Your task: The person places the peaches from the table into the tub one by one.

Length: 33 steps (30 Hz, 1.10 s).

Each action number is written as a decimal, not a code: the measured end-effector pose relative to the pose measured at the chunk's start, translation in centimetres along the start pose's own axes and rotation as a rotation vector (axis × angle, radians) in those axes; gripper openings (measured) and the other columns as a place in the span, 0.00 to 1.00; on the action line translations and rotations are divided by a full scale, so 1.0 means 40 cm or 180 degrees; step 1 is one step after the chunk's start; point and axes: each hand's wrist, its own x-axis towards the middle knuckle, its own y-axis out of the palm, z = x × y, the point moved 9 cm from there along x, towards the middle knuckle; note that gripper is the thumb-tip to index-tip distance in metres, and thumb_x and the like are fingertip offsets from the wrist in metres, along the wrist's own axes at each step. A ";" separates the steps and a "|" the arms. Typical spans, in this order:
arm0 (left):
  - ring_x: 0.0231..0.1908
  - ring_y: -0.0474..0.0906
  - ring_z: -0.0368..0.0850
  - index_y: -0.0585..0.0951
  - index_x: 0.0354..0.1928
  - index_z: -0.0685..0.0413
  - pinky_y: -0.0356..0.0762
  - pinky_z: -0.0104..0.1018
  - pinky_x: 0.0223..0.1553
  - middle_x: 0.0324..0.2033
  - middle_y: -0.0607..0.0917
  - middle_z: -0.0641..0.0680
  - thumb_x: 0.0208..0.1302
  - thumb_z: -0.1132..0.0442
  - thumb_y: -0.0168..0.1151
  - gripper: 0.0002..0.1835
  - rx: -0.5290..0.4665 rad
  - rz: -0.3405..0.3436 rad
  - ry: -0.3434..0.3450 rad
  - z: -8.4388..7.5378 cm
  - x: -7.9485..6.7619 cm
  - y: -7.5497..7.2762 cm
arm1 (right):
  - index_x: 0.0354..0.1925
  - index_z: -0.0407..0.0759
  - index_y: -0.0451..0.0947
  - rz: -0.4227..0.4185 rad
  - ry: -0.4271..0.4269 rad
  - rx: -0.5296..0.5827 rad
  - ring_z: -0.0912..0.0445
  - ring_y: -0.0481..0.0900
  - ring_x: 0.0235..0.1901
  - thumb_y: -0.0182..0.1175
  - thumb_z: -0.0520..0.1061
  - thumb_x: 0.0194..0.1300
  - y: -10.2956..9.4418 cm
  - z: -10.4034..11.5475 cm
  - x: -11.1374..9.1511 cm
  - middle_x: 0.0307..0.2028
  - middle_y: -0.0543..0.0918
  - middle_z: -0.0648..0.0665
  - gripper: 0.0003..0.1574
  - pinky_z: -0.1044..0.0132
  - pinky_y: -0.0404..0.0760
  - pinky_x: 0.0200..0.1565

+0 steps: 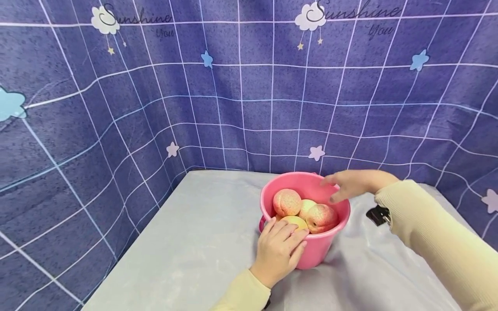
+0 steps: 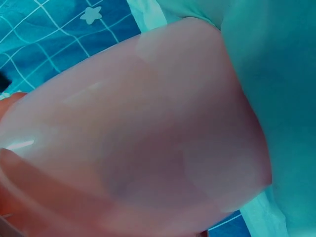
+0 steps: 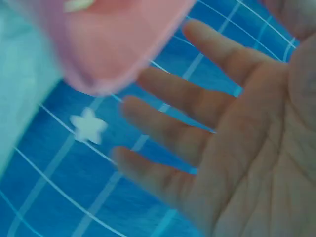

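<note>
A pink bucket (image 1: pixel 314 252) stands upright on the table, its wall (image 2: pixel 148 128) filling most of the left wrist view. Inside lie several fruits: a reddish peach (image 1: pixel 287 202) at the left, another peach (image 1: pixel 322 218) at the right, a pale yellow fruit (image 1: pixel 307 208) between them and a yellow fruit (image 1: pixel 294 222) at the front. My left hand (image 1: pixel 277 250) holds the near rim, fingers bent over it beside the yellow fruit. Over the right rim, my right hand (image 1: pixel 352 185) is empty. Its fingers (image 3: pixel 180 96) are spread apart in the right wrist view, close to the bucket.
A pale, shiny cloth covers the table (image 1: pixel 194 242). Behind it and on the left hangs a blue-purple grid curtain (image 1: pixel 249 86) with stars and clouds. A black strap piece (image 1: pixel 378 214) shows at the right sleeve (image 1: pixel 432 233).
</note>
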 end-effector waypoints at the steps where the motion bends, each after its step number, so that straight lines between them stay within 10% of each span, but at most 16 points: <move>1: 0.39 0.80 0.45 0.86 0.37 0.44 0.71 0.46 0.54 0.33 0.83 0.47 0.70 0.53 0.49 0.15 0.0000 0.0008 -0.0005 0.001 0.000 0.001 | 0.59 0.30 0.69 -0.0124 -0.0073 -0.0010 0.35 0.72 0.55 0.64 0.49 0.56 0.009 -0.007 -0.004 0.55 0.74 0.28 0.38 0.40 0.69 0.55; 7: 0.46 0.79 0.51 0.87 0.39 0.45 0.70 0.64 0.47 0.37 0.84 0.48 0.67 0.51 0.56 0.12 -0.0144 0.0090 -0.0075 0.005 -0.006 0.010 | 0.54 0.32 0.74 -0.0941 -0.0673 0.0355 0.28 0.65 0.57 0.73 0.53 0.46 0.068 -0.046 -0.057 0.58 0.66 0.21 0.42 0.33 0.68 0.51; 12: 0.49 0.77 0.53 0.86 0.41 0.49 0.73 0.54 0.51 0.40 0.84 0.52 0.52 0.53 0.72 0.14 -0.0553 0.0142 -0.0073 0.025 -0.003 0.015 | 0.40 0.43 0.80 -0.1300 -0.0992 0.0478 0.26 0.64 0.58 0.77 0.50 0.39 0.103 -0.050 -0.067 0.54 0.73 0.26 0.27 0.33 0.69 0.49; 18: 0.40 0.80 0.50 0.87 0.36 0.54 0.72 0.42 0.55 0.31 0.85 0.50 0.46 0.68 0.72 0.12 -0.0782 -0.0085 0.0152 0.041 0.017 0.017 | 0.18 0.52 0.73 -0.1753 -0.0816 0.0436 0.29 0.69 0.56 0.78 0.43 0.35 0.105 -0.055 -0.068 0.50 0.76 0.27 0.20 0.42 0.73 0.50; 33: 0.39 0.82 0.47 0.87 0.36 0.55 0.70 0.40 0.58 0.30 0.85 0.50 0.55 0.66 0.68 0.06 -0.0784 0.0143 0.0390 0.120 0.032 0.120 | 0.19 0.47 0.72 -0.2043 -0.0577 0.0511 0.29 0.67 0.57 0.79 0.42 0.34 0.090 -0.136 -0.011 0.55 0.70 0.21 0.22 0.39 0.68 0.52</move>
